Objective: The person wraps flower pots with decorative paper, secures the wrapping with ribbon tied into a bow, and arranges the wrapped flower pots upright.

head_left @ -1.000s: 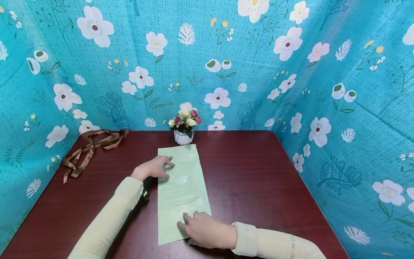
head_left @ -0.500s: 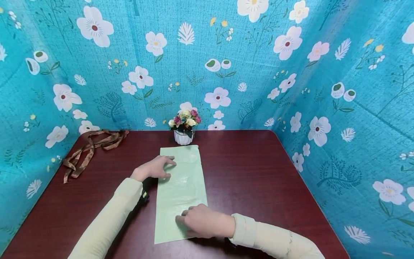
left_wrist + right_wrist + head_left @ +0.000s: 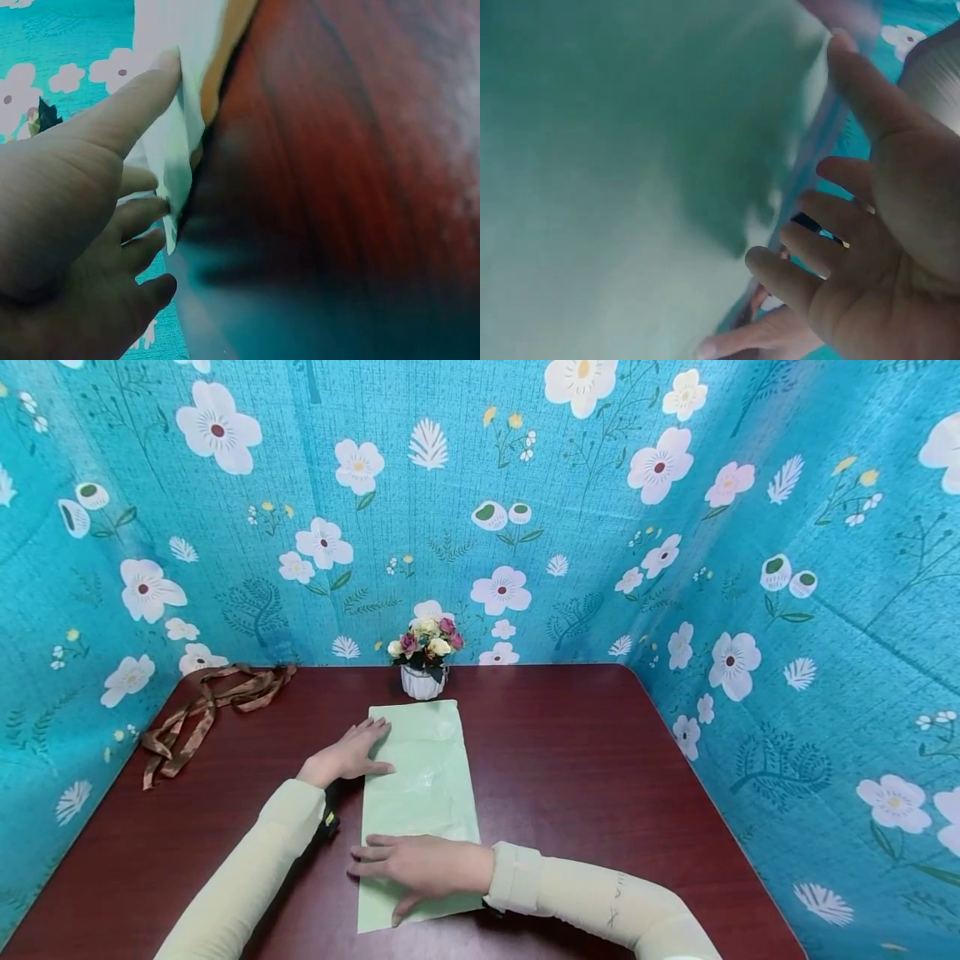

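Observation:
A long pale green sheet (image 3: 416, 777) with several shiny, creased patches lies flat on the table; cannot tell if it is paper or thin plastic. On its upper left edge rests my left hand (image 3: 351, 753), fingers straight and thumb spread. Lower down, my right hand (image 3: 420, 864) lies across the sheet with fingers extended left over the edge, thumb towards me. The left wrist view shows the sheet's edge (image 3: 184, 142), with a tan layer along it, beside my left hand (image 3: 90, 195). In the right wrist view, the relaxed fingers of my right hand (image 3: 907, 195) meet the sheet (image 3: 615, 217).
A white pot of artificial flowers (image 3: 424, 672) stands just behind the sheet's far end. At the far left, a crumpled brown ribbon (image 3: 213, 702) lies on the dark red table (image 3: 570, 760). A blue flowered cloth (image 3: 435, 543) hangs around the back and sides.
My right hand has slid left across the sheet's lower part and its curled fingers have straightened. My left hand has flattened, shifting slightly left. The sheet's lower end has shifted slightly left.

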### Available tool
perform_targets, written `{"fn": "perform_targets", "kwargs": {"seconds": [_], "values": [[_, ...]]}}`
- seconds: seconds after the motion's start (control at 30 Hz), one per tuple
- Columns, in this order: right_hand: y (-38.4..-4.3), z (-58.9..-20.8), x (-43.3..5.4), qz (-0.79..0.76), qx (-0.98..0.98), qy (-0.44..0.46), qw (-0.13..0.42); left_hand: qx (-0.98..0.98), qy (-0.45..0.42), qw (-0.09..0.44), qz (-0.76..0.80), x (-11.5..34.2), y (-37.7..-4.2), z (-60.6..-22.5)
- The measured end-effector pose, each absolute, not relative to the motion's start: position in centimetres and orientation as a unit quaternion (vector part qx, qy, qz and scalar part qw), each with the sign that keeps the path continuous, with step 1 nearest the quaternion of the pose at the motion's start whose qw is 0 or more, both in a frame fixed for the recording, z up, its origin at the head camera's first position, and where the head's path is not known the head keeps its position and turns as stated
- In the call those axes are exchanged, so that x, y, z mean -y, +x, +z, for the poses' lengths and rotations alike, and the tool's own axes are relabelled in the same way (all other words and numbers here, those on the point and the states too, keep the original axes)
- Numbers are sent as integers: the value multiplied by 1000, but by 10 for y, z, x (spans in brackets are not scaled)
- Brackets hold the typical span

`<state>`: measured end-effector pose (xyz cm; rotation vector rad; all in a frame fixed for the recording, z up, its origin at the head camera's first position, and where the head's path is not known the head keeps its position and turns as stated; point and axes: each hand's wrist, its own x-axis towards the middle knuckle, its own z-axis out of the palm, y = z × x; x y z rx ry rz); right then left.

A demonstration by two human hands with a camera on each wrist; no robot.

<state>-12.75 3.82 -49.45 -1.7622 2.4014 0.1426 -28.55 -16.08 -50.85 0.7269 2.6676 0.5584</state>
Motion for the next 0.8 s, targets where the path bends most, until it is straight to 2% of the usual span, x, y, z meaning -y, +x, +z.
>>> {"fn": "perform_targets", "kwargs": {"seconds": [0.13,0.37,0.8], "values": [[-127,-498,-35,37,-808,-580,101,-936,243,161,198,162,-284,-510],[-126,-496,-35,46,-805,-586,82,-936,246,149,203,161,-281,-508],[-126,-496,-38,37,-793,-606,54,-905,326,71,263,165,-287,-516]]}}
